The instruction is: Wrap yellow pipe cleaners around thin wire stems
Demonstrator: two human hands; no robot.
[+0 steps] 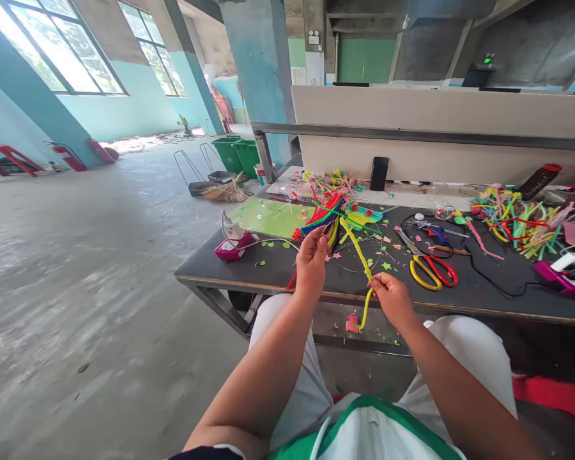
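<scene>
My left hand [311, 260] is closed in a pinch at the near end of a bundle of coloured pipe cleaners [322, 217], with red, blue, green and yellow strands fanning out above the fingers. From the bundle's right side a long yellow pipe cleaner [358, 248] runs down, its upper stretch looking twisted. Thumb and fingers of my right hand [391, 295] pinch it partway along, and its tail hangs below the table's edge. Exactly which strands the left fingertips grip is partly hidden.
Scissors [434, 271] with red and yellow handles lie right of my hands, near a blue glue gun [438, 235]. Pipe cleaners [522, 220] are heaped at the right. A black phone [379, 174] leans at the back. Paper scraps litter the dark table [268, 271].
</scene>
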